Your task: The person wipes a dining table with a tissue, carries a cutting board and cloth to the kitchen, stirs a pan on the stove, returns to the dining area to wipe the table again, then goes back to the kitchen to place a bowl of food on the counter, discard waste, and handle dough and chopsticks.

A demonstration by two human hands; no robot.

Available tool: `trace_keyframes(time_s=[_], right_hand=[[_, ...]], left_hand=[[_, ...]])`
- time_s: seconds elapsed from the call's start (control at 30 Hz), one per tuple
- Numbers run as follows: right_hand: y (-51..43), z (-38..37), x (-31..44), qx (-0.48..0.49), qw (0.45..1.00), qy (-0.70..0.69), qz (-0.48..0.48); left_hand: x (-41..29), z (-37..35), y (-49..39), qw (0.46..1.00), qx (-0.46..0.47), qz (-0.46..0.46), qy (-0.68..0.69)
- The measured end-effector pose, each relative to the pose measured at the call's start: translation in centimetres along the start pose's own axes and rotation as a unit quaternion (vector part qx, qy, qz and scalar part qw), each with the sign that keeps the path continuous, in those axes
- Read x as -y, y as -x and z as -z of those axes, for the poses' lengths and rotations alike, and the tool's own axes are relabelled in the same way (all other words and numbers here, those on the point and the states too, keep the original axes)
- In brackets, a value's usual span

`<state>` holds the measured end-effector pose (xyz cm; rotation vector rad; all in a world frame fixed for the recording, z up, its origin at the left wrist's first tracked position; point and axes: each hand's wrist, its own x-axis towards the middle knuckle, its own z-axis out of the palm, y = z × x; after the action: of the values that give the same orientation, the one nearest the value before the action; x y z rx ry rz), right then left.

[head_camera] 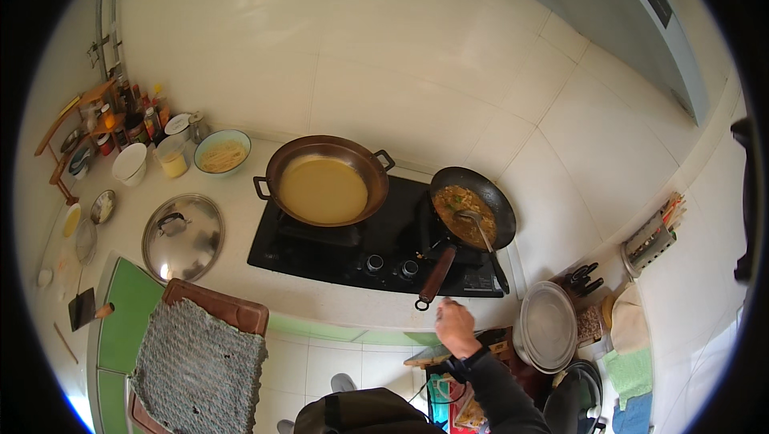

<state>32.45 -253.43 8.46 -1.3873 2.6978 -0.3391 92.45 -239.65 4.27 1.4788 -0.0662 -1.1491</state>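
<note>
My right hand (456,327) is just in front of the counter edge, near the end of the wooden wok handle (437,275) and not clearly touching it; its fingers are curled and partly hidden. My left hand is out of view. The small black wok (506,208) on the right of the black gas cooktop (342,262) holds a brown, saucy food (450,199) with green bits. A metal ladle (480,223) rests in it, its black handle leaning over the rim. On the left, a wide two-handled brown wok (378,178) holds pale yellow liquid (324,190).
Left of the cooktop are a steel lid (201,253), a bowl of noodles (222,154), a measuring jug (173,160) and sauce bottles (150,121). A cloth-covered brown board (198,368) stands front left. On the right are a lidded pot (547,326), knives (583,281) and a chopstick holder (649,250).
</note>
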Motion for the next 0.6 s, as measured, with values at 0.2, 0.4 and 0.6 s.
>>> trace_keyframes(time_s=[0.2, 0.4, 0.6], right_hand=[[-9.2, -9.3, 0.5, -0.229, 0.929, 0.008, 0.290], [-11.9, -11.0, -0.4, -0.172, 0.960, -0.088, 0.200], [-11.1, -7.2, -1.6, -0.119, 0.970, -0.018, 0.213]], left_hand=[[0.0, -0.6, 1.8, 1.000, -0.010, -0.009, 0.011], [0.3, 0.2, 3.2, 0.996, -0.037, 0.012, 0.075], [-0.4, 0.4, 3.3, 0.981, -0.037, -0.038, 0.185]])
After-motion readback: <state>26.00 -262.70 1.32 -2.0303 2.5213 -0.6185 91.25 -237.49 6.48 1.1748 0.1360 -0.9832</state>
